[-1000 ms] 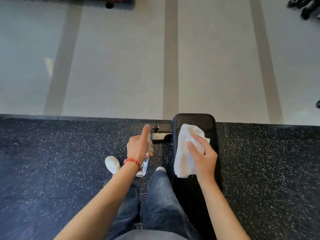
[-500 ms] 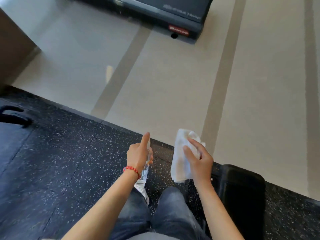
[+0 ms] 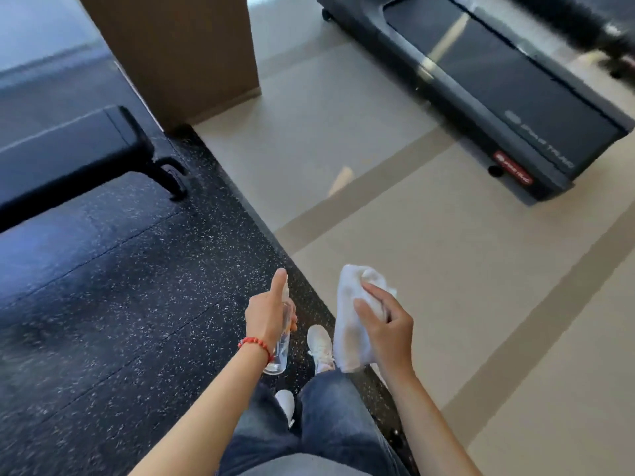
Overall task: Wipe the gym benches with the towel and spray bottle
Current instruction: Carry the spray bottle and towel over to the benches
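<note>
nearest, the person's jeans and white shoes (image 3: 320, 341) straddle the edge where the speckled black mat (image 3: 120, 304) meets the beige floor (image 3: 446, 269). just above the knees, the left hand (image 3: 268, 317) is wrapped round a clear spray bottle (image 3: 280, 352), with one finger laid straight up along its head. just right of the spray bottle, the right hand (image 3: 388, 329) pinches a folded white towel (image 3: 350, 321), which hangs in the air and touches no surface. well beyond the spray bottle and to its left, a black padded bench (image 3: 68, 149) stands on the mat, its near foot beside a brown pillar (image 3: 178, 53). far right of the spray bottle lies a treadmill (image 3: 498, 84).

neither tool is near that bench, so i judge this a walk toward it. the risks: a finger resting on the nozzle could mist the floor and leave a slick patch; the loose towel could slip from the light pinch; and a shoe could catch the mat's edge or the bench foot.
</note>
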`<control>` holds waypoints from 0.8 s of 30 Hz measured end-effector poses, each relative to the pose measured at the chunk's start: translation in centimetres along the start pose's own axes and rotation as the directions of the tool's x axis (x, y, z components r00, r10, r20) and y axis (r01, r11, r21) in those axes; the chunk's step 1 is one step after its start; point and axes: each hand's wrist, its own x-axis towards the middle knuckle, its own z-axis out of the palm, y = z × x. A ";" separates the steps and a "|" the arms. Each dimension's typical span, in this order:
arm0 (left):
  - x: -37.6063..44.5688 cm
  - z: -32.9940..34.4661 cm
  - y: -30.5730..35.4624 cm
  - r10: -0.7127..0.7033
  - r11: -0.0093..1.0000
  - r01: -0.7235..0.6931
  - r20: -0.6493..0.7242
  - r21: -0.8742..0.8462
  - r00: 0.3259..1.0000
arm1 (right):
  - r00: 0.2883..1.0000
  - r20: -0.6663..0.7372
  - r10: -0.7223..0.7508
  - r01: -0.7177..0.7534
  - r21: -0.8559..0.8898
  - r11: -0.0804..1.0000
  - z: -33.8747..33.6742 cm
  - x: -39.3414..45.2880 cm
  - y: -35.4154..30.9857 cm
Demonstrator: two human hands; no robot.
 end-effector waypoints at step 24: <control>22.5 -21.3 9.5 -0.259 0.889 0.015 -0.476 -0.458 0.841 | 0.798 0.592 -0.113 0.214 -0.102 0.972 32.4 19.3 -13.6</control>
